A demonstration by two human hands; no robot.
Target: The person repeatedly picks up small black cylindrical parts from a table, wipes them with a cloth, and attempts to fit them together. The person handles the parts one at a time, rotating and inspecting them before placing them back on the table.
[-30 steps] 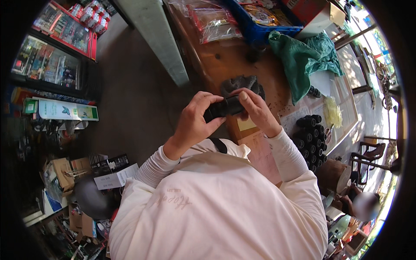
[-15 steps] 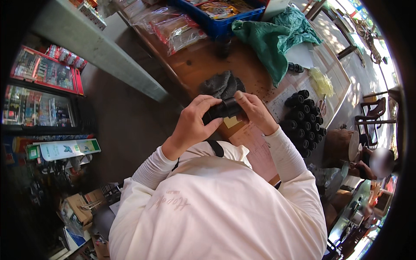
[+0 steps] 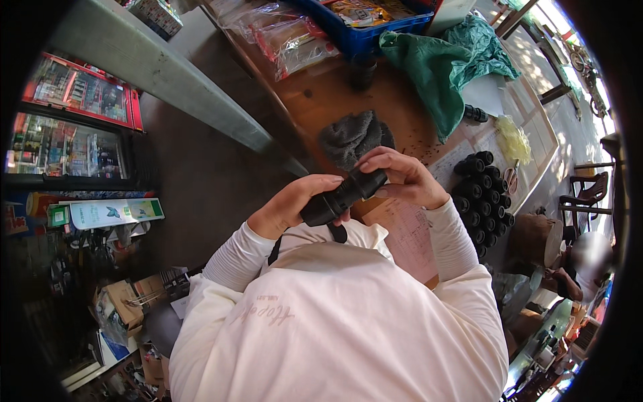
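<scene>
A stout black cylindrical part [image 3: 343,197], ringed with ridges along its length, is held in front of my chest in both hands. My left hand [image 3: 289,202] wraps its nearer, lower end, thumb along the top. Around its upper right end close the fingers and thumb of my right hand [image 3: 406,175]. The part lies tilted, its right end farther from me. Just beyond it, a crumpled dark grey cloth [image 3: 355,137] rests on the brown tabletop [image 3: 301,110]. Several similar black cylinders [image 3: 481,197] stand bunched on the table to the right of my right hand.
At the table's far side are a blue crate [image 3: 358,37] with packets, clear plastic bags [image 3: 295,47] and a green cloth [image 3: 435,63]. Scissors [image 3: 511,179] and yellow netting [image 3: 513,141] lie at the right. A grey metal post [image 3: 194,84] slants at the left.
The black part has swung from nearly level to a steeper tilt, its left end coming down toward me. My right hand has shifted its grip at the upper end.
</scene>
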